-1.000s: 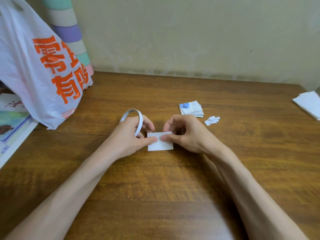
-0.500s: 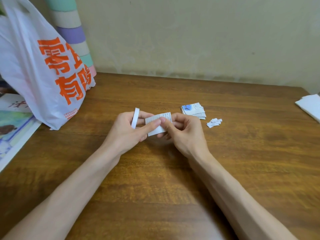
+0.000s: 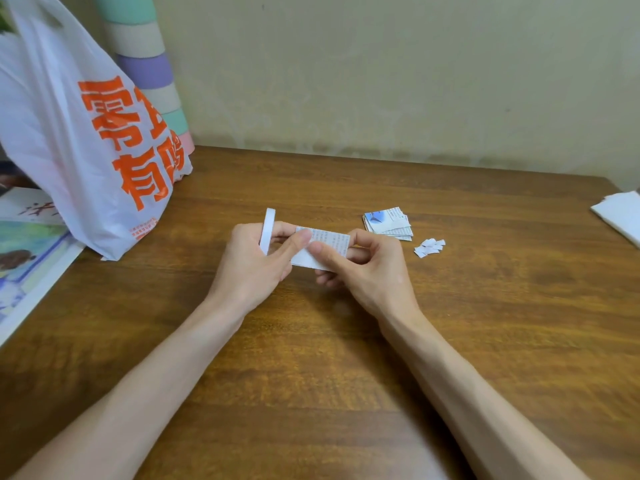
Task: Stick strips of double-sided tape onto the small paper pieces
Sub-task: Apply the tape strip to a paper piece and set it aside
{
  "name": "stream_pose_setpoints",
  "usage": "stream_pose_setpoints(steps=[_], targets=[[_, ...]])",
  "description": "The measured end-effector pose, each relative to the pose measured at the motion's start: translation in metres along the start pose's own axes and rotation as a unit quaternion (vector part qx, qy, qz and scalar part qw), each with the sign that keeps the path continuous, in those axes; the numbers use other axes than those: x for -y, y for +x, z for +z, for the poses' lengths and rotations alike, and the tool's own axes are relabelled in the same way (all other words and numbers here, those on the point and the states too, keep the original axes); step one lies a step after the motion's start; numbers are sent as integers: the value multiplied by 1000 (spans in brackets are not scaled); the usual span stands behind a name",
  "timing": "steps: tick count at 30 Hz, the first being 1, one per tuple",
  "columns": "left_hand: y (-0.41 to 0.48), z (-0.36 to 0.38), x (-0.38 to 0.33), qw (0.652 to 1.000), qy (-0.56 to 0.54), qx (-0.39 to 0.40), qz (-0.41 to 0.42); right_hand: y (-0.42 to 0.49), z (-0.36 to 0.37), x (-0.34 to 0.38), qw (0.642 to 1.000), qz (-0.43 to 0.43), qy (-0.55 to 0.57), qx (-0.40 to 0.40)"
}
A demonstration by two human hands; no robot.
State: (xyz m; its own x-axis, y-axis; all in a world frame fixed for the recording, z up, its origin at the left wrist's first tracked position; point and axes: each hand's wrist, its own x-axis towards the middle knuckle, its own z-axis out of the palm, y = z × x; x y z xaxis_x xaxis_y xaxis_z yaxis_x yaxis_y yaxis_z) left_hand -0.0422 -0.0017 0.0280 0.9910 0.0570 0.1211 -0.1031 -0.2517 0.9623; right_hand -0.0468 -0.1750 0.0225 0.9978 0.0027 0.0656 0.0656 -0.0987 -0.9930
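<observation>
Both hands meet above the middle of the surface and share one paper piece (image 3: 330, 241) between them. The left hand (image 3: 251, 268) pinches its left end, thumb pressed on the printed face and fingers curled behind. A white tape roll (image 3: 267, 230) stands edge-on across those same left fingers, just left of the paper; how exactly the fingers carry it I cannot tell. The right hand (image 3: 369, 273) pinches the paper near its middle, thumb tip on the lower part of the face, the other fingers curled underneath and behind. The two thumbs lie close together on the paper. The piece is lifted off the wood and tilted, its face covered in fine print.

To the right of the hands, a small stack of cut papers (image 3: 388, 224) lies flat, one showing a blue patch. Just beside it sits a little heap of white scraps (image 3: 429, 247). At the far right edge lies a white folded sheet (image 3: 620, 213).

On the left, a white plastic bag (image 3: 69, 140) with large orange characters stands on the surface (image 3: 311, 375), a brown wood-grain top. Behind it rises a roll (image 3: 145, 64) banded in green, beige and purple. Colourful printed sheets (image 3: 24, 251) lie at the left edge, partly under the bag.
</observation>
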Motion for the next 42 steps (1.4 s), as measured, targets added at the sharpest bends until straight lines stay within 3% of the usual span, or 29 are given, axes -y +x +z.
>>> stream_pose_setpoints(steps=[5, 15, 21, 28, 42], targets=[[-3, 6, 1, 1000, 0, 17, 2, 1, 1, -4, 997, -34, -70, -21], [0, 3, 4, 999, 40, -10, 7, 0, 2, -1, 999, -30, -7, 19], [-2, 6, 3, 999, 44, 7, 16, 0, -1, -3, 988, -33, -144, -48], [-1, 4, 4, 1000, 3, 8, 29, 5, -1, -5, 997, -58, -27, -41], [0, 4, 6, 999, 17, -12, 48, 1, 7, -8, 996, -80, -32, -6]])
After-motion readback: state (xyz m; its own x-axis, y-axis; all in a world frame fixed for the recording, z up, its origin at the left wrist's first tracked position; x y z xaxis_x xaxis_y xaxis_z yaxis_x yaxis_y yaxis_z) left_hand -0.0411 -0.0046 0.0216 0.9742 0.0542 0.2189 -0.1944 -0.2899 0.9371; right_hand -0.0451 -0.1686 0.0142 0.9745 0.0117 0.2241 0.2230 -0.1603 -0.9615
